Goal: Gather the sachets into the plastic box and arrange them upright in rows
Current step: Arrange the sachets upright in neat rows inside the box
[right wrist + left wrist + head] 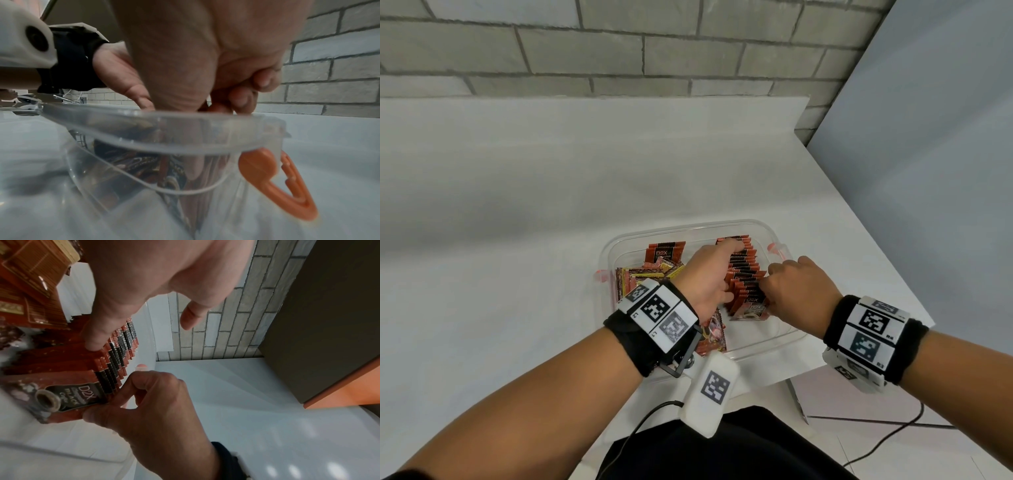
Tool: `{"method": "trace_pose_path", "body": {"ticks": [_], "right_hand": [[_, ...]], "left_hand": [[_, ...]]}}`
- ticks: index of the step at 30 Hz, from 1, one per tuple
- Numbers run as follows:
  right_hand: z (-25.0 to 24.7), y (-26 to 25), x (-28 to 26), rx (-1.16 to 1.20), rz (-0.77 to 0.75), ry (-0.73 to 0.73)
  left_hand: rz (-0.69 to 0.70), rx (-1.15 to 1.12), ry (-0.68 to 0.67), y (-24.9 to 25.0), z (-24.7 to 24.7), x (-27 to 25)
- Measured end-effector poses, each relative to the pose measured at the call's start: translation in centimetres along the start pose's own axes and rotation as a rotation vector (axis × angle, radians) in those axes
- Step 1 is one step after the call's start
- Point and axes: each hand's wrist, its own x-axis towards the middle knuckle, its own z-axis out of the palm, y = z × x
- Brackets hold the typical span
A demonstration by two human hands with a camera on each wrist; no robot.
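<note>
Foil sachets point(744, 270) are standing in a row inside the plastic box point(690, 229).
Right hand point(799, 289) is pinching the nearest sachet's edge; left hand point(709, 270), fingers straight, is steadying tops (light, slippery, crinkly).

Both bare forearms reach forward, each wrist wrapped in a black band carrying white marker plates. The left hand point(709, 274) stretches flat, fingers extended and thumb spread apart. The right hand point(796, 291) is curled, thumb and fingers point(141, 386) pinching at the near end.
</note>
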Motion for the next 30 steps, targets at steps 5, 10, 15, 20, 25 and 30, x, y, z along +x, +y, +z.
{"method": "trace_pose_path", "body": {"ticks": [5,10,15,20,25,30], "right_hand": [[0.0,0.4,-0.1,0.046,0.003,0.015],[-0.2,1.1,-0.6,0.111,0.019,0.033],[-1.0,1.2,-1.0,0.315,0.046,0.048],[-2.6,-0.5,0.2,0.731,0.006,0.055],[-4.3,-3.6,2.7,0.929,-0.034,-0.142],[-5.2,-6.1,4.4,0.883,-0.028,-0.308]], "left_hand": [[-0.005,-0.051,-0.025,-0.1,-0.5,0.3],[0.056,-0.040,-0.048,0.2,-1.7,0.4],[0.208,0.001,-0.023,1.2,-4.8,-0.5],[0.336,0.048,0.015,4.2,-9.0,-2.2],[0.362,0.345,0.124,4.9,-11.4,-2.5],[0.349,0.501,0.266,3.5,-14.7,-2.7]]}}
